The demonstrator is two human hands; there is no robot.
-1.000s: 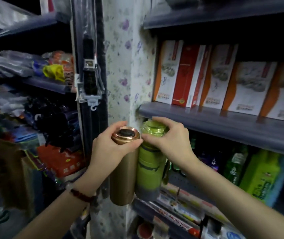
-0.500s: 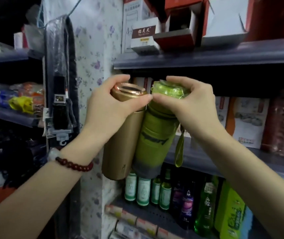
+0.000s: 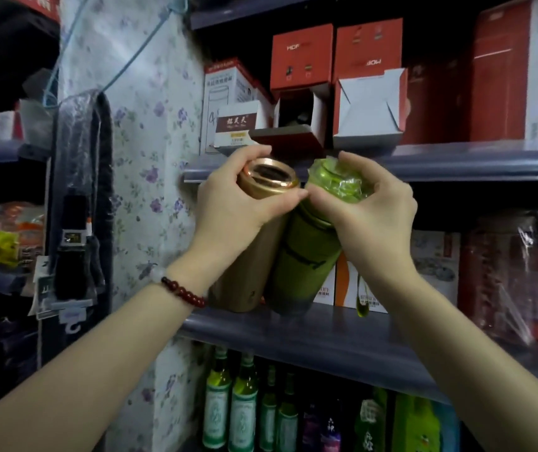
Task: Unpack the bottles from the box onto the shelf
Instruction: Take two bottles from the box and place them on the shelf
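Head view: left hand (image 3: 228,203) clamps the gold flask (image 3: 251,249), right hand (image 3: 368,210) the plastic-wrapped green bottle (image 3: 306,256), below the grey shelf edge (image 3: 456,161); both look rigid, the film likely slippery, so grip below the caps.

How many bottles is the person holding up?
2. The gold bottle is in the left hand, and the green bottle is in the right hand. They touch side by side in front of the shelf. Other bottles stand lower down.
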